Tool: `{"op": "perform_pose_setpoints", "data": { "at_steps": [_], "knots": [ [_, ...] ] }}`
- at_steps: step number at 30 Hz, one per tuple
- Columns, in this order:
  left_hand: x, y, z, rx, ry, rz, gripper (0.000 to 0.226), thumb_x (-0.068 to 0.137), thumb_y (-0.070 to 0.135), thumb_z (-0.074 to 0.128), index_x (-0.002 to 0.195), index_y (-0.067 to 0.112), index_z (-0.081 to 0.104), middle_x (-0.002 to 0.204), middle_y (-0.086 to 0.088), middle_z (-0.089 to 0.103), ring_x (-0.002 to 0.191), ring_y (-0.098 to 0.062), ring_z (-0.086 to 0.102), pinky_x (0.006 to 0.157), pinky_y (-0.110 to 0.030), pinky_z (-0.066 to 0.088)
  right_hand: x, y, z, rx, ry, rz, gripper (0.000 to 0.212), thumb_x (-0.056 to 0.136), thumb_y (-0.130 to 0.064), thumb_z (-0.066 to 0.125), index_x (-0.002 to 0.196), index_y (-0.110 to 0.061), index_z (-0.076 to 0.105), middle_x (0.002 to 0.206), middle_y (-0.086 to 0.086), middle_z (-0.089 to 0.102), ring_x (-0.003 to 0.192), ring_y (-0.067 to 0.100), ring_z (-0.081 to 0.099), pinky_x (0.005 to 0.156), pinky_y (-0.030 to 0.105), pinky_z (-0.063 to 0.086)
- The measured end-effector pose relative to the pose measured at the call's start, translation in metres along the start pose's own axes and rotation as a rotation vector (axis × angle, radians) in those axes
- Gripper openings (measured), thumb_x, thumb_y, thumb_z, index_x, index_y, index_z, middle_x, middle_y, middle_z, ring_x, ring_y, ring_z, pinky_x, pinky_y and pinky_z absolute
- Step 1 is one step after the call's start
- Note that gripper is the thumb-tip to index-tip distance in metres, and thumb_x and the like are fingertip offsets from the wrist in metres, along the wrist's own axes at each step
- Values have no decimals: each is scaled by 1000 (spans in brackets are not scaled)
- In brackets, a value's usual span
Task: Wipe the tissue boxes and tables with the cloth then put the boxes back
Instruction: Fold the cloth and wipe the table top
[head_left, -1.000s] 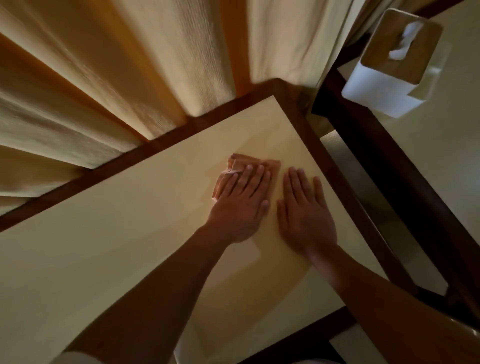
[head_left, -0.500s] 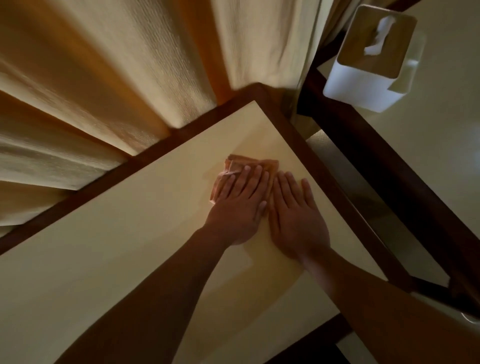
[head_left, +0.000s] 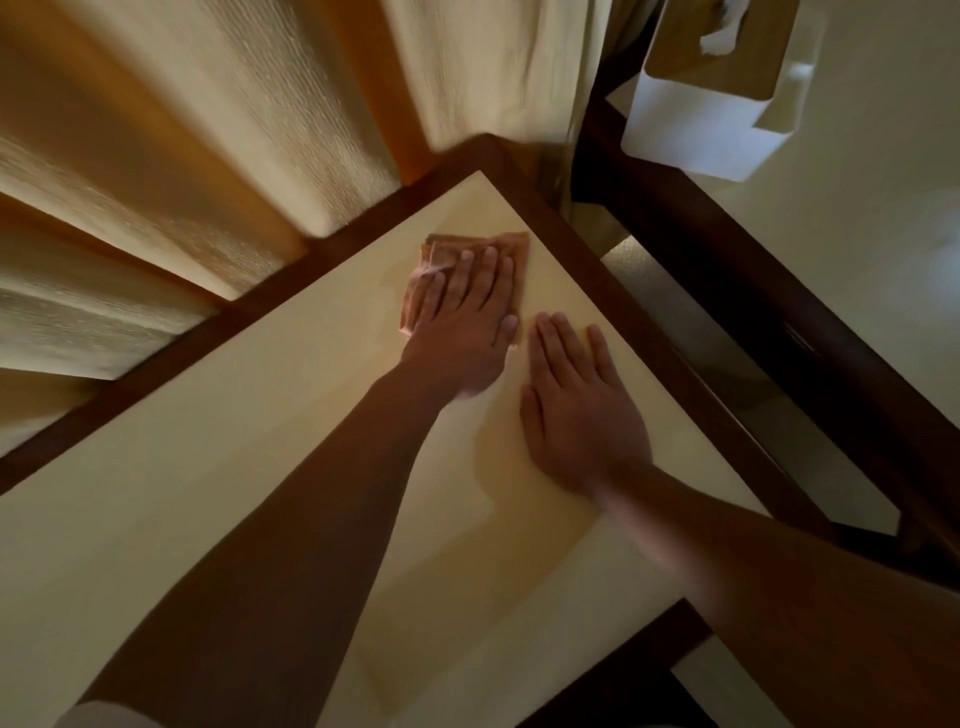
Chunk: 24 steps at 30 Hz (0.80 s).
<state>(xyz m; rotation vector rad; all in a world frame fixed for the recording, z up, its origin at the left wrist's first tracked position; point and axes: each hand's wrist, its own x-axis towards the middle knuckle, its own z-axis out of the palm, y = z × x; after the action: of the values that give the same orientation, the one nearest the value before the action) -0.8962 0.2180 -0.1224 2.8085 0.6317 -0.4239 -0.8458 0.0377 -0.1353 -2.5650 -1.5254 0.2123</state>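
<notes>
On the near cream-topped, dark-wood-framed table (head_left: 208, 519), the left hand (head_left: 462, 322) presses one folded tan-orange cloth (head_left: 452, 249) flat by the far right corner.
Pleated cream fabric curtain (head_left: 260, 130) hangs behind the table's far edge; number of panels unclear. Tables: two; the second table (head_left: 857, 270), same cream top and dark frame, stands to the right across a gap. Tissue boxes: one, a white square tissue box with a wooden lid (head_left: 691, 119), standing on the second table near its far corner, white tissue sticking out the top. Hands: two, both bare. Left hand's fingers are straight and pressed together, lying on the cloth and covering most of it. Right hand (head_left: 576, 410) lies flat on bare tabletop just beside the left hand, fingers straight and close together, thumb slightly apart, holding nothing. Cloth: one, its far edge and left side showing past the fingers.
</notes>
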Motion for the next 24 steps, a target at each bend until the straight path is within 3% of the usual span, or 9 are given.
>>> {"op": "perform_pose_setpoints", "data": {
  "at_steps": [3, 7, 13, 17, 24],
  "knots": [
    [-19, -5, 8, 9, 16, 92, 71, 100, 52, -5, 164, 24, -15, 171, 4, -25, 156, -18, -28, 125, -39, -21, -1, 0, 0, 5, 4, -1, 64, 108, -35, 22, 162, 1, 20, 170, 18, 22, 161, 27, 8, 129, 52, 10],
    [-32, -16, 13, 20, 36, 123, 66, 106, 52, 3, 165, 28, -14, 170, 6, -25, 157, -23, -29, 120, -35, -29, 1, 1, 0, 7, 11, -5, 64, 108, -35, 24, 161, 1, 23, 169, 19, 23, 160, 28, 10, 129, 53, 10],
    [21, -6, -4, 37, 22, 14, 72, 103, 48, 5, 167, 18, -9, 175, -6, -17, 160, -33, -20, 129, -49, -14, 1, 1, 0, -2, 0, -3, 64, 108, -35, 23, 161, 2, 21, 169, 19, 22, 160, 29, 9, 128, 54, 10],
    [30, -1, -5, 10, 27, 25, 65, 112, 43, 13, 167, 18, -10, 175, -6, -17, 160, -31, -21, 128, -46, -14, 2, 1, 0, -20, -22, -3, 65, 109, -35, 21, 163, 0, 17, 171, 18, 18, 161, 28, 5, 129, 53, 8],
    [-29, -10, 13, -4, 39, 143, 67, 106, 49, 5, 167, 23, -7, 175, 0, -14, 160, -24, -20, 126, -38, -21, 2, 0, -1, -12, -29, -3, 64, 109, -36, 20, 163, 0, 18, 171, 18, 17, 161, 27, 5, 128, 54, 8]
  ]
}}
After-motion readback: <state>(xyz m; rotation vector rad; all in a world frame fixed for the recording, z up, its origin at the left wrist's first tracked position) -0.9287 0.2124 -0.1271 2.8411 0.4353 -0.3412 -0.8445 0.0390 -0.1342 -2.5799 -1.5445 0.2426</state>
